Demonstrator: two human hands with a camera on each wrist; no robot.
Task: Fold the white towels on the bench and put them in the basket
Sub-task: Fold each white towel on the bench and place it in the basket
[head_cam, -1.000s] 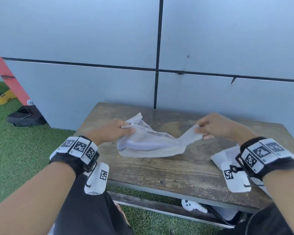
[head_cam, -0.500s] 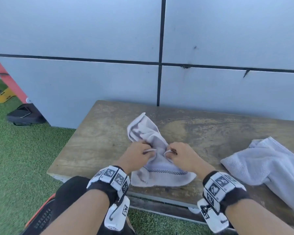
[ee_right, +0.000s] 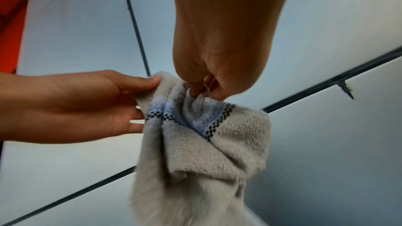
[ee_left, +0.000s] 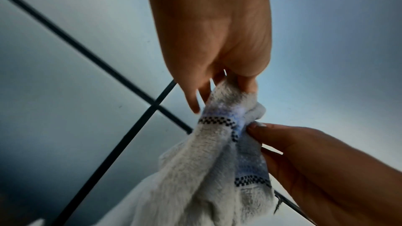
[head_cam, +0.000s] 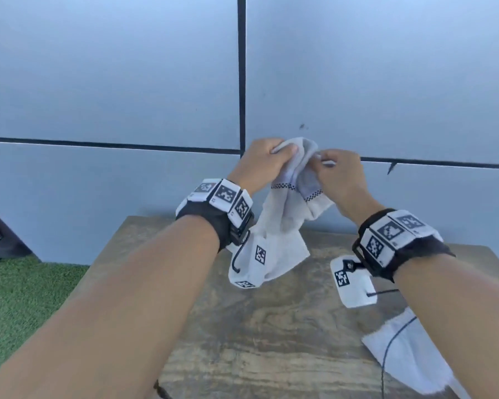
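head view: the left hand [head_cam: 261, 161] and right hand [head_cam: 340, 171] are holding a white towel [head_cam: 283, 226] up in the air at 12 o'clock, where half a second ago it was lying bunched on the bench [head_cam: 271, 326] under both hands. it is hanging limp, its lower end dangling above the wood. a second towel [head_cam: 409, 358] is lying on the bench at 4 o'clock. no basket is showing.

left wrist view: the left hand [ee_left: 214, 44] is pinching the top edge, thumb and fingers curled closed on the cloth, while the right hand's fingertips [ee_left: 256, 126] are nipping the banded hem at 4 o'clock.

right wrist view: the right hand [ee_right: 217, 68] is pinching a small tuck of hem; the left hand [ee_right: 91, 107] is gripping at 9 o'clock.

the lift is probably serving to find corners and shake the towel flat; folding is not yet begun.
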